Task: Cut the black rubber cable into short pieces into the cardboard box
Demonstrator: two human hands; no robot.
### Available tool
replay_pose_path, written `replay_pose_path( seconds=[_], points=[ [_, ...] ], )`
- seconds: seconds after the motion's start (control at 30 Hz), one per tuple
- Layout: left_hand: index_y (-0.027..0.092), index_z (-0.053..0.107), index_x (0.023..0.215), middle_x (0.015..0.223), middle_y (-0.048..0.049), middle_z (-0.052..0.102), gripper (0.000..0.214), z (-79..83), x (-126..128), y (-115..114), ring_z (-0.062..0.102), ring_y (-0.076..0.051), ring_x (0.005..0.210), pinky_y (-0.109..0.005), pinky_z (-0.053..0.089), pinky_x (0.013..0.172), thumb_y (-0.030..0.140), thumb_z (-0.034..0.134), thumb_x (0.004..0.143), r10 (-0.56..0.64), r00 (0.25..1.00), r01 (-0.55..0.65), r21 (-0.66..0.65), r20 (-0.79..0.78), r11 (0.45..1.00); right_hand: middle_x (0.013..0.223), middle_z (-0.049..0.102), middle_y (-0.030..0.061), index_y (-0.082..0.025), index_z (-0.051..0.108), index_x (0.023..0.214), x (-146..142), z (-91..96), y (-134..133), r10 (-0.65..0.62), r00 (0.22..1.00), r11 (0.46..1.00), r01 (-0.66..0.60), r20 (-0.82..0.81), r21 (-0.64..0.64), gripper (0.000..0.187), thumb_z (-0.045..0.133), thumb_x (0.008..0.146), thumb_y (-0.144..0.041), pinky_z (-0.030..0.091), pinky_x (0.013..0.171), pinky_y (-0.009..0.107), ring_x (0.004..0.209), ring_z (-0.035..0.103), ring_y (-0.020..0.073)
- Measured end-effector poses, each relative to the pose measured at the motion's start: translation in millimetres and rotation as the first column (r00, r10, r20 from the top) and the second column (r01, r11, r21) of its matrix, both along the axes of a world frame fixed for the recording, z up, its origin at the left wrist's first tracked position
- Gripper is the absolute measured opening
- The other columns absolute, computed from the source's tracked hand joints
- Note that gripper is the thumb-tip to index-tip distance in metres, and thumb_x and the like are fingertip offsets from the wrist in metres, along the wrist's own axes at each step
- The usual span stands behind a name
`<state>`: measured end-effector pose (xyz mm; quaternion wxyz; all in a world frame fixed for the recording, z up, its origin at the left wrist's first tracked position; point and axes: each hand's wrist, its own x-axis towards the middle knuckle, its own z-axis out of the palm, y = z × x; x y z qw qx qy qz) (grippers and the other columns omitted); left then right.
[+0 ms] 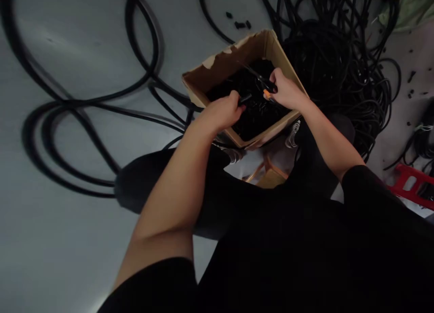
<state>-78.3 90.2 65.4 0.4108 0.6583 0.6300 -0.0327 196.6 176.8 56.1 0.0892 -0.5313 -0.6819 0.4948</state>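
Over an open cardboard box point(261, 143), my left hand point(227, 108) is closed round a short black ribbed piece point(246, 98), whose end sticks out past the fingers to the right. My right hand point(286, 90) grips a scissors-like tool point(259, 77) with black and orange handles. Its slim dark end points up and left, apart from the ribbed piece. Beneath both hands lie many small black parts point(251, 123), too dark to tell singly. The palm sides of both hands are hidden.
Thick black cable point(101, 98) loops across the grey floor at left. A large tangle of black cable point(325, 55) lies at right. Small black pieces point(239, 25) are scattered behind the box. A red plastic object point(410, 184) stands at far right. My knees flank the box.
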Motion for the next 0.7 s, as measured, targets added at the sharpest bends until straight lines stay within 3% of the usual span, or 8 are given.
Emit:
replay_pose_path(
  seconds=[0.1,0.23,0.3,0.4,0.53,0.7],
  points=[
    [0.022,0.068,0.16,0.138,-0.0222,0.091,0.045,1.7,3.7,9.2,0.086,-0.047,0.145,-0.057,0.068,0.129,0.041,0.071,0.119,0.076,0.993,-0.084,0.093,0.086,0.992,0.127,0.065,0.0053,-0.025,0.053,0.13,3.6,3.5,-8.0,-0.084,0.996,0.996,0.084,-0.014,-0.011,0.054,0.097,0.1,-0.016,0.071,0.107,0.041,0.122,0.075,0.0265],
    [0.023,0.069,0.158,0.143,-0.0217,0.088,0.043,14.2,13.6,5.2,0.085,-0.046,0.147,-0.06,0.065,0.135,0.038,0.072,0.118,0.136,0.961,-0.183,0.186,0.241,0.965,0.125,0.068,0.0041,-0.026,0.057,0.136,17.8,29.9,-49.3,-0.263,0.959,0.964,0.257,-0.102,-0.067,0.057,0.104,0.103,-0.03,0.072,0.086,0.032,0.103,0.073,0.0195],
    [0.02,0.069,0.157,0.147,-0.0236,0.087,0.042,24.0,17.4,-4.7,0.084,-0.045,0.15,-0.06,0.064,0.137,0.036,0.069,0.118,0.121,0.954,-0.183,0.214,0.273,0.96,0.115,0.068,0.0015,-0.026,0.059,0.134,30.1,47.5,-73.4,-0.34,0.934,0.937,0.326,-0.114,-0.124,0.063,0.11,0.097,-0.032,0.067,0.073,0.027,0.09,0.069,0.017],
    [0.018,0.071,0.151,0.142,-0.024,0.089,0.037,35.7,18.4,-20.6,0.086,-0.044,0.147,-0.056,0.065,0.134,0.035,0.064,0.118,0.046,0.967,-0.098,0.2,0.249,0.975,0.099,0.065,-0.0034,-0.025,0.06,0.12,50.7,68.7,-95.4,-0.359,0.933,0.911,0.344,-0.029,-0.226,0.064,0.114,0.087,-0.02,0.056,0.062,0.024,0.078,0.065,0.015],
    [0.021,0.071,0.146,0.126,-0.0222,0.092,0.035,34.7,16.2,-23.4,0.09,-0.046,0.135,-0.053,0.069,0.123,0.042,0.068,0.118,-0.029,0.99,0.012,0.124,0.14,0.992,0.091,0.066,-0.0053,-0.024,0.061,0.112,63.8,73.6,-88.0,-0.331,0.942,0.912,0.332,0.044,-0.24,0.061,0.11,0.083,-0.003,0.05,0.062,0.022,0.075,0.064,0.0139],
    [0.017,0.069,0.141,0.135,-0.0262,0.088,0.031,7.2,16.6,-7.9,0.088,-0.045,0.134,-0.053,0.068,0.126,0.04,0.071,0.119,0.111,0.97,-0.131,0.084,0.215,0.988,0.085,0.068,-0.0062,-0.025,0.06,0.111,47.3,54.1,-60.3,-0.242,0.967,0.922,0.253,0.077,-0.291,0.064,0.116,0.085,-0.008,0.05,0.053,0.021,0.066,0.068,0.0139]
  ],
)
